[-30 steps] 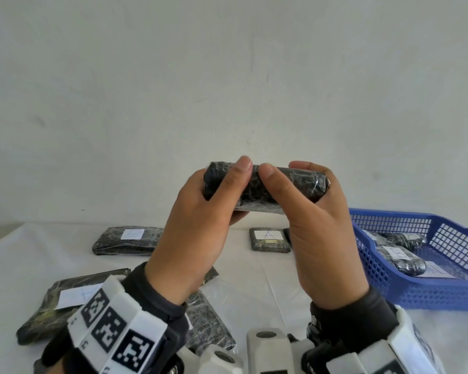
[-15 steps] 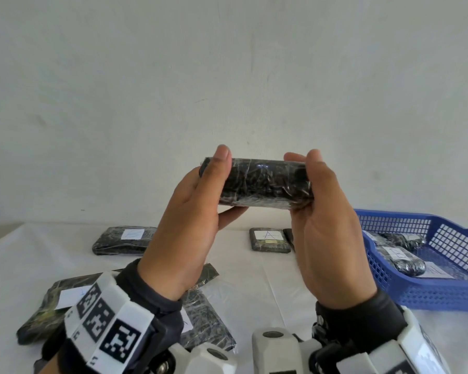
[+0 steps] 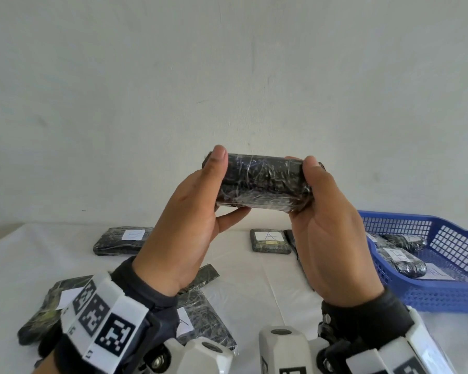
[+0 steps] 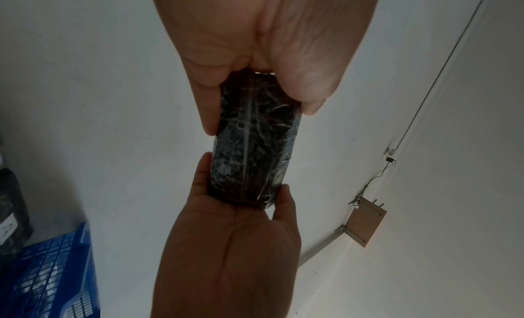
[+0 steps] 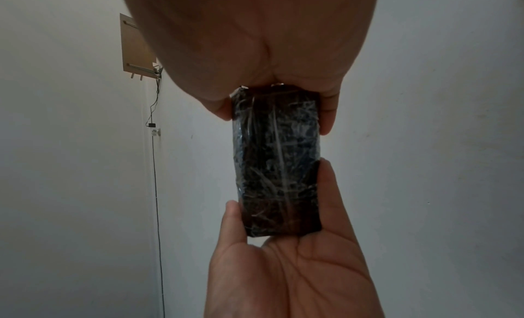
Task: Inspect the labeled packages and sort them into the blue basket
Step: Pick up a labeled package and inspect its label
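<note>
I hold a black plastic-wrapped package (image 3: 262,182) level in the air in front of me, above the table. My left hand (image 3: 197,211) grips its left end and my right hand (image 3: 322,211) grips its right end, thumbs on the side facing me. No label shows on the faces I see. The left wrist view shows the package (image 4: 252,141) lengthwise between both hands, and so does the right wrist view, with the package (image 5: 279,163) in the middle. The blue basket (image 3: 443,265) stands on the table at the right with several labeled packages (image 3: 401,260) inside.
On the white table (image 3: 254,279) lie more black packages: one labeled at the back left (image 3: 122,240), one marked A at the back centre (image 3: 269,240), and others at the front left (image 3: 52,311) under my left wrist. A plain wall rises behind.
Both hands have shifted from the package's middle out to its ends and have raised and turned it, so a broader wrapped face now points toward me.
</note>
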